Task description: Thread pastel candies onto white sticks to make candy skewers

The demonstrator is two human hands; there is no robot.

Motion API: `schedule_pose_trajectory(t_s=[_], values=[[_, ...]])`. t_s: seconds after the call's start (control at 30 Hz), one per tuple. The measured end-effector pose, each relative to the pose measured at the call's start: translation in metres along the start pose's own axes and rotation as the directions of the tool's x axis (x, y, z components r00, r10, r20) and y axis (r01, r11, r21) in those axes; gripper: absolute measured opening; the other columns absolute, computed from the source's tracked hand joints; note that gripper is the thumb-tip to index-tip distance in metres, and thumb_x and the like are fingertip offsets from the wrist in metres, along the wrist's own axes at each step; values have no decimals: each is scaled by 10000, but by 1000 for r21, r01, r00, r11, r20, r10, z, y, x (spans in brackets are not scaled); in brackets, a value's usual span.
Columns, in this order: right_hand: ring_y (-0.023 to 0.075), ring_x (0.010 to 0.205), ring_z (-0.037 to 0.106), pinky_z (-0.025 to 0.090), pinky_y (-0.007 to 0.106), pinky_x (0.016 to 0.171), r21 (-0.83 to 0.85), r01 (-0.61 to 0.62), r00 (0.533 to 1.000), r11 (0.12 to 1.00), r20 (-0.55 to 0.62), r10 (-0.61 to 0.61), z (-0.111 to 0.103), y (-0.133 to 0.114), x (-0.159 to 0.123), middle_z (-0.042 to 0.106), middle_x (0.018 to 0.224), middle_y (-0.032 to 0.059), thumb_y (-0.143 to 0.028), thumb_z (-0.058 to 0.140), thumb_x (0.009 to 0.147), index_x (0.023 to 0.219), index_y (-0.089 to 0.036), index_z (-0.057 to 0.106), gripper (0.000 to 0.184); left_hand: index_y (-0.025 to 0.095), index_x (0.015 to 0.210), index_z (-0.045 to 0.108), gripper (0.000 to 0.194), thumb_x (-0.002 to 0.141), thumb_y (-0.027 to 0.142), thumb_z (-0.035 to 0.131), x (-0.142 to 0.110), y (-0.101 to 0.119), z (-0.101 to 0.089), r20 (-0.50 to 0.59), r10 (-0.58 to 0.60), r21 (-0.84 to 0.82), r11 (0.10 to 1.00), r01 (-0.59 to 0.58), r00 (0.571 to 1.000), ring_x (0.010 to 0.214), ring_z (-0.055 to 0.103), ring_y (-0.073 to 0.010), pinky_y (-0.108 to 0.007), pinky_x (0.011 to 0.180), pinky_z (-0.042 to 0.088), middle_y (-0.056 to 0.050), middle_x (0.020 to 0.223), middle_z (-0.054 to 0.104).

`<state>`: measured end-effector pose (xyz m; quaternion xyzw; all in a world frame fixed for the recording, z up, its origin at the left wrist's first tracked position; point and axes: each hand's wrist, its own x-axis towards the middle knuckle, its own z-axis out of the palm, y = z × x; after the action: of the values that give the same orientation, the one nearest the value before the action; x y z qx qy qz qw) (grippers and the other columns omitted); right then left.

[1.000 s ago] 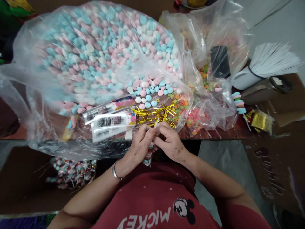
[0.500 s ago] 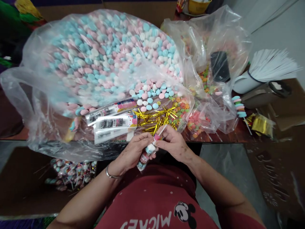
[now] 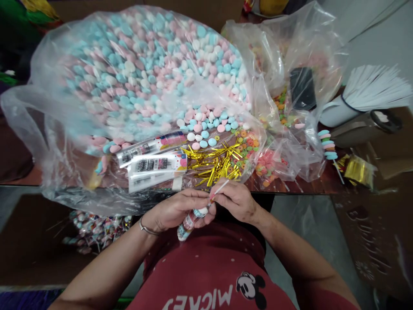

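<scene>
My left hand (image 3: 176, 209) is closed round a wrapped candy skewer (image 3: 190, 220), a row of pastel candies in a clear sleeve, held just in front of my red shirt. My right hand (image 3: 235, 200) pinches the skewer's upper end, where a white stick (image 3: 220, 188) pokes out toward the table. Just beyond my hands lies a pile of gold twist ties (image 3: 213, 161) and printed clear sleeves (image 3: 156, 165) at the table's near edge.
A big clear bag of pink, blue and white candies (image 3: 138, 73) fills the table's left and middle. Bags of coloured ring candies (image 3: 274, 129) lie to the right, with a finished skewer (image 3: 326, 144), a cup of white sticks (image 3: 361, 92) and gold ties (image 3: 356, 168). Wrapped skewers (image 3: 97, 230) pile below left.
Both hands dropped slightly toward my body, and the skewer has tilted lower and leftward. The stick end now stands out further beyond my right fingers.
</scene>
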<state>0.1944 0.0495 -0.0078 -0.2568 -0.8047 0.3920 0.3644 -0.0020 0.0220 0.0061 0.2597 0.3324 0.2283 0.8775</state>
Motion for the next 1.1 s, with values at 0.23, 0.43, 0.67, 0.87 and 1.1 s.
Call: schedule_pose_trajectory(t_s=[0.23, 0.43, 0.67, 0.87, 1.1], values=[[168, 837, 641, 523, 308, 756, -364, -106, 957, 925, -290, -4, 1, -11, -9, 684, 912, 63, -216, 500, 973, 1084, -198, 633, 174, 126, 646, 609, 314, 774, 378, 748, 2, -2, 2, -129, 66, -29, 997, -71, 989, 431, 476, -68, -171, 363, 262, -18, 584, 564], [226, 1104, 551, 400, 433, 992, -673, 325, 946, 664, 218, -242, -14, -27, -13, 694, 1139, 74, -166, 423, 986, 1260, -210, 589, 323, 135, 656, 622, 321, 742, 418, 748, 2, -1, 5, -64, 17, 55, 998, -13, 998, 427, 451, -71, -190, 365, 262, -16, 591, 575], [204, 743, 446, 393, 404, 823, -636, 420, 905, 647, 345, -248, -16, -28, -2, 577, 688, 44, -122, 419, 961, 784, -187, 632, 284, 173, 673, 574, 338, 862, 452, 592, -2, 3, 7, 18, 7, 448, 894, -14, 1000, 492, 426, -95, -209, 418, 287, 2, 604, 524], [174, 672, 394, 333, 358, 698, -588, 161, 972, 792, 234, -24, -12, -25, 0, 521, 613, 13, -139, 458, 901, 619, -197, 532, 297, 190, 839, 592, 136, 918, 196, 482, -1, -12, 12, 153, 632, 947, 125, -295, 760, 712, 526, -169, -302, 678, 451, -57, 796, 619], [163, 773, 559, 431, 303, 719, -406, -167, 979, 898, 40, 200, -49, -6, 36, 657, 814, 28, -247, 393, 988, 832, -204, 619, 278, 193, 780, 597, 159, 916, 187, 514, -5, -11, 3, 55, 793, 942, 159, -294, 607, 627, 525, -136, -259, 620, 424, -21, 686, 605]])
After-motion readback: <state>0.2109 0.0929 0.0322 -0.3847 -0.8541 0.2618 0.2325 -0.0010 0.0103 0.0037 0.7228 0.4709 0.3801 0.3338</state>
